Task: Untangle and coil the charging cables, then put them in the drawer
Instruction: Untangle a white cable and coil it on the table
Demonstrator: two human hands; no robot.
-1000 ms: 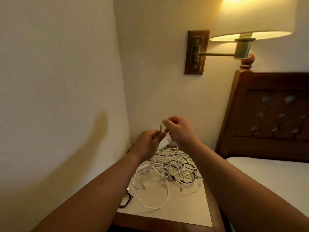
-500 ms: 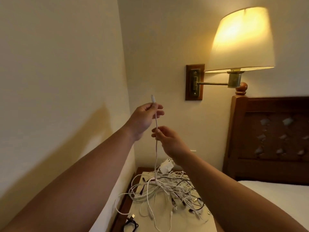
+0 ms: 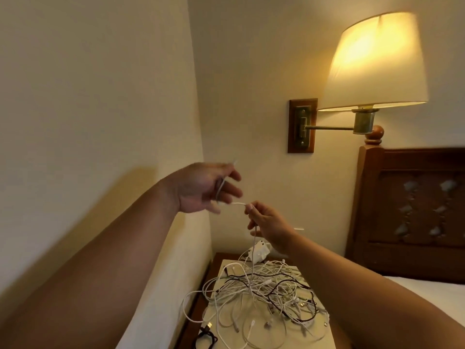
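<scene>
A tangle of white and black charging cables (image 3: 261,293) lies on the wooden nightstand (image 3: 216,263) below my hands. My left hand (image 3: 203,190) is raised, blurred, with the end of one white cable (image 3: 237,204) wound across its fingers and the plug sticking up past them. My right hand (image 3: 269,222) pinches the same cable a short way along. From there the cable drops straight down into the pile. A white charger block (image 3: 259,249) sits at the back of the heap. No drawer shows in this view.
A coiled black cable (image 3: 205,337) lies at the nightstand's front left. A wall runs close on the left. A lit wall lamp (image 3: 375,61) hangs above a wooden headboard (image 3: 412,205), with the white bed (image 3: 432,293) at right.
My left hand has dropped lower and turned, looping the cable end over its fingers. My right hand shifted right, still pinching the cable. A second ago both hands were low over the pile.
</scene>
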